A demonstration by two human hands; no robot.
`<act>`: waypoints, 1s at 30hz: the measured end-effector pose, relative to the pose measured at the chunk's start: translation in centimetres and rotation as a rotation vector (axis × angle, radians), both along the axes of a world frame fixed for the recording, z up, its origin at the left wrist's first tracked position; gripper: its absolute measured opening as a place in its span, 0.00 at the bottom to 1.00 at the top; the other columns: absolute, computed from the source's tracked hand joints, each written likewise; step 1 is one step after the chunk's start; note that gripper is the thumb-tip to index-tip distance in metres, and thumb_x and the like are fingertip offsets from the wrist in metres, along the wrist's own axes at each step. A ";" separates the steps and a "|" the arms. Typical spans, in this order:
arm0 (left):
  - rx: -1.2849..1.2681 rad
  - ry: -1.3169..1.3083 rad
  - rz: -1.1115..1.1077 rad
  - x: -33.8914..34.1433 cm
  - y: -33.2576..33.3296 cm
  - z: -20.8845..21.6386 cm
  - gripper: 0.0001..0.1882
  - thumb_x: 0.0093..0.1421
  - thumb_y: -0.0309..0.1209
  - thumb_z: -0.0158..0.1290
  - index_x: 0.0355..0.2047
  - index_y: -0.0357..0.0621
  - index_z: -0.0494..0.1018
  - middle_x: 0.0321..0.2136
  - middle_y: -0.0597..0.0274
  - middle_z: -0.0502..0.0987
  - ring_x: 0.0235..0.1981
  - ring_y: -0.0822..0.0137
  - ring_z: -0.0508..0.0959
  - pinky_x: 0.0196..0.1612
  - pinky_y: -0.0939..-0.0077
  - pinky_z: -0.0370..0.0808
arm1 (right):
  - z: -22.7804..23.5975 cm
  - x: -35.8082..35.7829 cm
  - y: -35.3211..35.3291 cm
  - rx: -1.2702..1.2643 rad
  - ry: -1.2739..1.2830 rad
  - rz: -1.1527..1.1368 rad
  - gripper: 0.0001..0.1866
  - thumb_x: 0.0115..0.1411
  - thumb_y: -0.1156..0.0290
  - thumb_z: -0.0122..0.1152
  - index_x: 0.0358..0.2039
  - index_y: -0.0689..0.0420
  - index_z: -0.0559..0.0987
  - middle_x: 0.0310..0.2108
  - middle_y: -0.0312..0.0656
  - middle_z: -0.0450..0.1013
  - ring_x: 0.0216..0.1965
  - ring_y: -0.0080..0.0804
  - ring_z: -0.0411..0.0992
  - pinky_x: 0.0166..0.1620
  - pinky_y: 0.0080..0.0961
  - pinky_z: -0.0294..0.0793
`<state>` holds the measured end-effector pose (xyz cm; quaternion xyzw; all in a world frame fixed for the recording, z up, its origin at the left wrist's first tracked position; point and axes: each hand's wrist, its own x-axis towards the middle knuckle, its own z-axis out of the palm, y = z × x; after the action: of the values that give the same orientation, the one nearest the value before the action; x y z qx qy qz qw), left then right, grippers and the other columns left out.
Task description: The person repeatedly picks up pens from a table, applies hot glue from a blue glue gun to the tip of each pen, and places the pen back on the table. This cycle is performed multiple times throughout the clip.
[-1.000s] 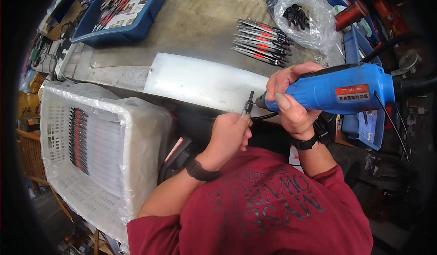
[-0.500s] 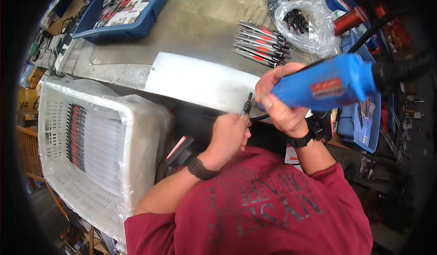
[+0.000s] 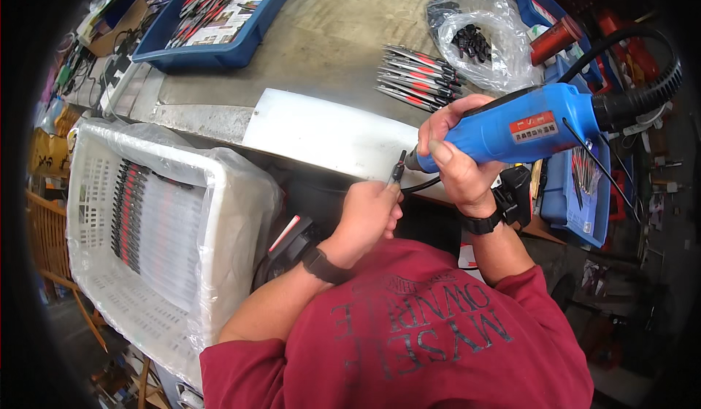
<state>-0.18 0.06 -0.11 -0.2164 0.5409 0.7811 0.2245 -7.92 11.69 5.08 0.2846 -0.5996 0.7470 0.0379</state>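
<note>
My right hand is wrapped around a blue electric screwdriver, its narrow nose pointing left. In my left hand is a slim pen-shaped tool, its black end standing up out of the closed fingers; the rest is hidden in the fist. The screwdriver's nose is right beside that black end; I cannot tell if they touch. Both hands are over the near edge of a white board. Behind the board lies a stack of similar silver, red and black pen-shaped tools.
Left stands a white plastic-lined crate with a row of such tools. A blue tray of more sits at the back left. At the back right are a clear bag of small black parts and a blue bin. A black cable loops off the screwdriver.
The screwdriver's nose has tilted and come closer to the black end of the pen-shaped tool. The view has shifted slightly, and both hands keep their hold.
</note>
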 end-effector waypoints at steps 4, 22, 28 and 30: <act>0.003 0.004 -0.002 0.0 0.0 0.1 0.12 0.61 0.31 0.45 0.25 0.36 0.68 0.13 0.65 0.68 0.09 0.79 0.64 0.11 0.85 0.62 | -0.2 -0.2 0.0 0.016 -0.007 -0.014 0.29 0.45 0.75 0.62 0.47 0.54 0.61 0.24 0.39 0.64 0.23 0.29 0.66 0.29 0.26 0.67; 0.018 -0.001 0.033 0.2 0.1 -0.2 0.13 0.62 0.32 0.45 0.24 0.35 0.69 0.13 0.65 0.68 0.10 0.79 0.64 0.11 0.85 0.62 | -0.1 -0.4 -1.5 0.105 0.037 -0.019 0.24 0.47 0.84 0.54 0.44 0.58 0.60 0.24 0.38 0.62 0.22 0.25 0.64 0.26 0.22 0.65; 0.003 -0.012 0.045 0.4 0.2 -0.1 0.13 0.59 0.29 0.46 0.20 0.34 0.69 0.13 0.63 0.70 0.11 0.77 0.66 0.12 0.81 0.65 | 0.1 -0.4 -2.0 0.294 0.033 -0.029 0.20 0.46 0.84 0.52 0.41 0.60 0.60 0.22 0.37 0.64 0.22 0.22 0.63 0.25 0.19 0.65; 0.019 -0.010 0.060 0.2 0.0 -0.2 0.13 0.59 0.29 0.46 0.20 0.34 0.69 0.13 0.63 0.70 0.11 0.77 0.66 0.12 0.81 0.65 | 0.1 -0.4 -2.3 0.335 0.006 -0.047 0.21 0.46 0.84 0.53 0.41 0.60 0.61 0.23 0.37 0.64 0.22 0.22 0.64 0.26 0.20 0.65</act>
<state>-0.01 0.10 -0.26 -0.2343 0.5254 0.7917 0.2057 -8.35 9.41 5.18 0.2751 -0.7221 0.6346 0.0090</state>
